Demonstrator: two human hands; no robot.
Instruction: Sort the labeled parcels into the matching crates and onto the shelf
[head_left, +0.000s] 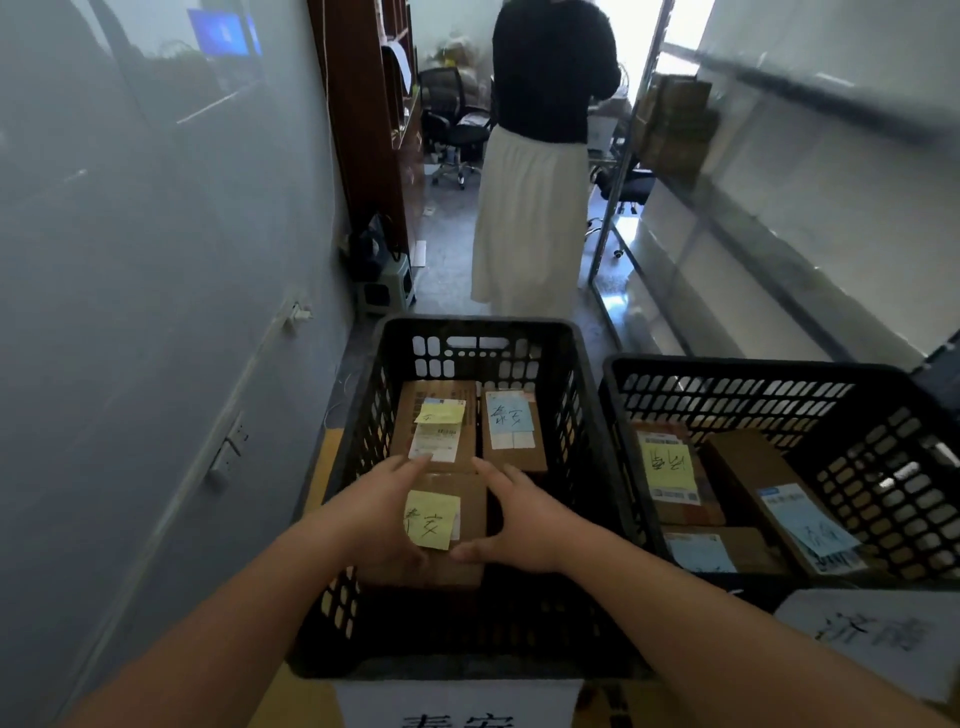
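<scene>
While both hands, left hand (382, 512) and right hand (522, 522), hold a parcel (436, 525) inside the left crate (467, 332), two more parcels already lie behind it.

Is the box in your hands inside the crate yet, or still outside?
Inside. The box sits below the left crate's rim, between its walls, near two other boxes, with both hands on its sides.

Hands (452, 519) around parcel (441, 525) in crate (478, 332)

Matt brown cardboard parcel (441, 525), paper note (432, 519); black perforated plastic crate (467, 332)
</scene>
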